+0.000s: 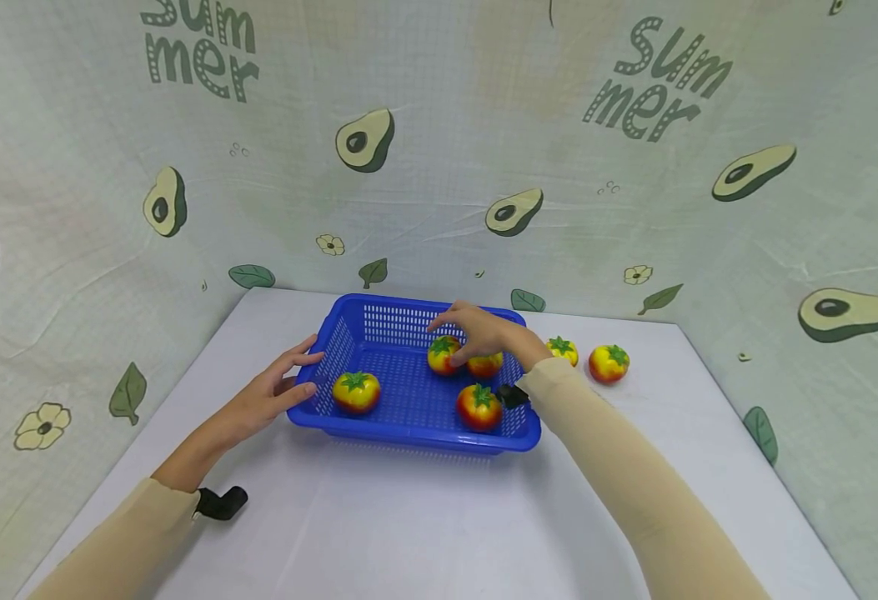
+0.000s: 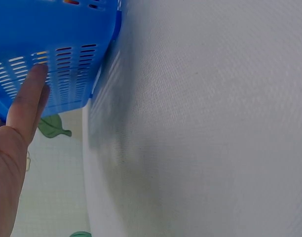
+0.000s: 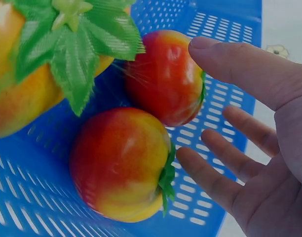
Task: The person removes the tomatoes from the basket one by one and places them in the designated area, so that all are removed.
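Several red-and-yellow tomatoes with green leafy tops lie in a blue plastic basket (image 1: 408, 432). My right hand (image 1: 481, 330) reaches over the basket's right half with its fingers spread. In the right wrist view its thumb (image 3: 240, 61) is close by one tomato (image 3: 163, 79), and I cannot tell whether they touch. A second tomato (image 3: 121, 165) lies beside it, near the fingertips. My left hand (image 1: 262, 396) is at the basket's left side, fingers extended along the wall; in the left wrist view the fingers (image 2: 30, 96) lie against the slotted side.
Two more tomatoes lie outside the basket to the right, one (image 1: 609, 364) in full view and one (image 1: 564, 351) partly behind the right arm. A white cloth covers the table (image 1: 408, 525). Behind it hangs a printed curtain (image 1: 439, 167) with avocados.
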`<state>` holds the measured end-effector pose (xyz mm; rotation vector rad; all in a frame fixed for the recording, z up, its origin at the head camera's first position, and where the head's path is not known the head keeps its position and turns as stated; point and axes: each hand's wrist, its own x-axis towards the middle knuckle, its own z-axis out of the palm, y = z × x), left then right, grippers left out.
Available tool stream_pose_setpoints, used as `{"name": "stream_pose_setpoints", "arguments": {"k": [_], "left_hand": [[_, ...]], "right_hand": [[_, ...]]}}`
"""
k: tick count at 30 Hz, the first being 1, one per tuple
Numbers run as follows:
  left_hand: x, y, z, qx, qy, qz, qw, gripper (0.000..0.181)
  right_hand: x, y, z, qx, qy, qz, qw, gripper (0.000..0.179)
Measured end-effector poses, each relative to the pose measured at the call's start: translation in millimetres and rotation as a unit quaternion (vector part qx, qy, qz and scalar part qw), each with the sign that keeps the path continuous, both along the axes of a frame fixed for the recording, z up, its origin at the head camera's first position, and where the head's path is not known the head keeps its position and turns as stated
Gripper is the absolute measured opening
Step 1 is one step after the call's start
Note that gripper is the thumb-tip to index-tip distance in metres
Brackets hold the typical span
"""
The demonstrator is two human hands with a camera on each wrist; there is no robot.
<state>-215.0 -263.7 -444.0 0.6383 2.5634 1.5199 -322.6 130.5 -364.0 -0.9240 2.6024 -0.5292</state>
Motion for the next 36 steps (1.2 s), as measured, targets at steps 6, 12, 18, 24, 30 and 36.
{"name": "stream_pose_setpoints", "arguments": {"k": [6,12,18,24,30,36], "left_hand": [[0.5,-0.1,0.4,0.001,-0.001,-0.002,1.0000,0.054],[1.2,-0.4,0.7,0.002,-0.001,-0.003,1.0000,0.054],[0.9,-0.2,0.5,0.001,0.000,-0.002,1.0000,0.054],[1.9,0.5,2.8,0.000,0.002,-0.002,1.0000,0.054],[1.6,0.6,2.7,0.000,-0.001,0.000,1.0000,0.054],[1.6,0.5,3.1,-0.001,-0.003,0.000,1.0000,0.054]], "right_hand": [[0.0,-5,-3.9,0.002,-0.014,-0.003,0.9999,0.061],[-0.9,-9,-6.8,0.011,-0.026,-0.009,0.9996,0.059],[-0.4,-11,-8.7,0.020,-0.029,-0.013,0.9993,0.058],[0.7,-15,-10.4,0.027,-0.029,-0.016,0.9991,0.058],[2.5,-19,-12.8,0.042,-0.025,-0.027,0.9985,0.057],[3.5,-21,-12.2,0.047,-0.028,-0.028,0.9981,0.055]]}}
